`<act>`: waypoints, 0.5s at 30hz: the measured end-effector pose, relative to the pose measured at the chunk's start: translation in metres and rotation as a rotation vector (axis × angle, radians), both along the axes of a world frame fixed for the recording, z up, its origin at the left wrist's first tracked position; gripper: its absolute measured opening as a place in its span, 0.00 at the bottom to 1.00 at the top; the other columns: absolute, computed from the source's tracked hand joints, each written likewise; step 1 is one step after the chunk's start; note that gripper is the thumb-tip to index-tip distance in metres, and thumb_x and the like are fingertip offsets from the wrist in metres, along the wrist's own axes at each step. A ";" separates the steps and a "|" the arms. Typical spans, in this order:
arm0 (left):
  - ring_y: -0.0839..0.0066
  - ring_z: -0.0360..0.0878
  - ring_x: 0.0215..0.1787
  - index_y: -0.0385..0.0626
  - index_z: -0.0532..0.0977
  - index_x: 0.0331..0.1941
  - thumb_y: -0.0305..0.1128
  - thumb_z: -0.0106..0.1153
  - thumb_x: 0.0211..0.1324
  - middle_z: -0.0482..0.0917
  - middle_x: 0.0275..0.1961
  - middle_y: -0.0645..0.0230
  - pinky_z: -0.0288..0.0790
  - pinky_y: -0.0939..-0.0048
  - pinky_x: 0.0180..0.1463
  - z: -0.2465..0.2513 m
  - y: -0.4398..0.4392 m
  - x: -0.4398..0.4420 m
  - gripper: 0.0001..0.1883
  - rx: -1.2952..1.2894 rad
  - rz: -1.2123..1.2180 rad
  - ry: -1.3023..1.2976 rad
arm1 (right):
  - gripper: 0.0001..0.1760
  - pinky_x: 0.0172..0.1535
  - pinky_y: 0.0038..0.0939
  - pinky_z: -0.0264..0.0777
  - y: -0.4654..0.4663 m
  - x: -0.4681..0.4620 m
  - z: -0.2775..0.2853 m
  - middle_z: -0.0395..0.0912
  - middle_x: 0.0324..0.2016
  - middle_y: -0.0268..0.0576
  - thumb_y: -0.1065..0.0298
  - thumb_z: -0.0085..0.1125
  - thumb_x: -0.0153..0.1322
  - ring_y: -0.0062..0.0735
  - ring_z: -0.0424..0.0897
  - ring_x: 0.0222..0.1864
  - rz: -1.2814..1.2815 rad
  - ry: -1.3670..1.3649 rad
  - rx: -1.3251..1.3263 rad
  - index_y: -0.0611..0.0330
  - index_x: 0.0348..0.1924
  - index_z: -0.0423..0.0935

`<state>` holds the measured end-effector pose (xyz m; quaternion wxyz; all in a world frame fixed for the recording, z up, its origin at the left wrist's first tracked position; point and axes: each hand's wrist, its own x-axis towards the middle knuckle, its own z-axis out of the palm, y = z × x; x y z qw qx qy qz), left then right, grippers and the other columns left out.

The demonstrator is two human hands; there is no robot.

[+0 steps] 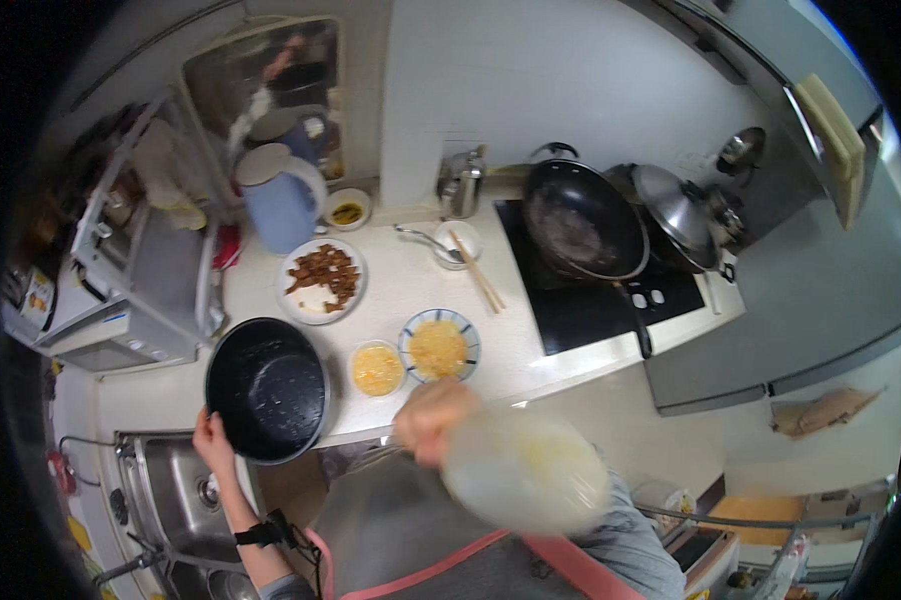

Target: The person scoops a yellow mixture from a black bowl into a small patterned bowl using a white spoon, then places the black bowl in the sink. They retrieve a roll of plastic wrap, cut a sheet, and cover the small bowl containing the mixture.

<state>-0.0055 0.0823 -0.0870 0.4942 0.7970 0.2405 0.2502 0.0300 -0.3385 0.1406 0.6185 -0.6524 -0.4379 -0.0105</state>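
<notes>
My left hand (211, 442) grips the rim of a deep black pot (270, 390), which tilts toward me at the counter's front edge. A few pale bits and wet marks show inside it. In my right hand (435, 420) is a pale, broad, paddle-like utensil (525, 472), raised close to the camera and blurred, with a yellowish patch on it. Just beyond that hand stands a blue-striped bowl (404, 360) of yellowish food (439, 349). A smaller bowl (377, 369) of similar food sits between it and the pot.
Behind the bowls are a plate (291, 309) of browned pieces, a blue kettle (278, 206), a sauce dish (347, 208) and chopsticks (480, 276) resting on a small bowl (461, 234). A wok (581, 221) sits on the black cooktop (570, 322). The sink (180, 480) lies at left.
</notes>
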 end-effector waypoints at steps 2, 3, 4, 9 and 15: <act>0.87 0.62 0.24 0.32 0.73 0.51 0.30 0.55 0.59 0.70 0.23 0.78 0.61 0.82 0.28 0.005 -0.003 0.001 0.18 0.037 0.023 0.069 | 0.07 0.29 0.33 0.64 -0.005 0.001 -0.010 0.71 0.22 0.47 0.69 0.54 0.68 0.41 0.73 0.24 -0.313 0.093 -0.185 0.65 0.33 0.73; 0.87 0.62 0.24 0.32 0.74 0.49 0.30 0.55 0.59 0.69 0.23 0.78 0.60 0.83 0.28 0.009 -0.005 0.000 0.17 0.075 0.006 0.067 | 0.09 0.28 0.33 0.63 -0.012 0.006 -0.012 0.71 0.21 0.48 0.66 0.53 0.69 0.39 0.73 0.23 -0.253 0.228 -0.144 0.65 0.34 0.73; 0.88 0.61 0.24 0.32 0.74 0.49 0.30 0.56 0.58 0.69 0.23 0.79 0.59 0.83 0.27 0.012 -0.008 0.000 0.17 0.120 0.014 0.042 | 0.11 0.27 0.33 0.62 -0.018 0.013 -0.011 0.70 0.21 0.48 0.64 0.52 0.70 0.38 0.73 0.23 -0.203 0.212 -0.191 0.65 0.36 0.73; 0.89 0.59 0.23 0.32 0.74 0.49 0.27 0.54 0.59 0.68 0.23 0.81 0.58 0.84 0.27 0.023 -0.020 0.001 0.15 -0.012 -0.022 -0.053 | 0.14 0.28 0.35 0.65 -0.029 0.010 0.006 0.72 0.21 0.49 0.60 0.52 0.71 0.46 0.74 0.23 -0.268 0.153 -0.561 0.64 0.31 0.74; 0.89 0.66 0.26 0.32 0.75 0.47 0.26 0.51 0.59 0.76 0.27 0.77 0.62 0.85 0.31 0.027 -0.025 0.003 0.14 -0.106 -0.026 -0.089 | 0.14 0.24 0.32 0.65 -0.024 0.008 0.018 0.73 0.19 0.43 0.58 0.62 0.65 0.39 0.75 0.20 -0.336 -0.103 -0.560 0.61 0.30 0.76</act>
